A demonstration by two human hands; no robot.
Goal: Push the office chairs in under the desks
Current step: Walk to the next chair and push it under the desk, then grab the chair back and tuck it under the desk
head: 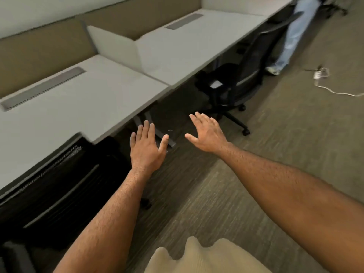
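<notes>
A row of grey desks (110, 107) runs from lower left to upper right. At the lower left a black mesh-backed office chair (59, 186) sits tucked against the near desk's edge. A second black chair (240, 79) stands at the following desk (197, 42), its seat partly under the top and its wheeled base out on the carpet. My left hand (146, 147) and my right hand (208, 133) are stretched out in the gap between the two chairs, fingers spread, touching nothing.
A person in light jeans (291, 36) stands by the far desk. A white cable and plug block (320, 74) lie on the carpet at right. Low divider panels (116, 48) separate the desks. Another chair base (334, 7) shows at the top right.
</notes>
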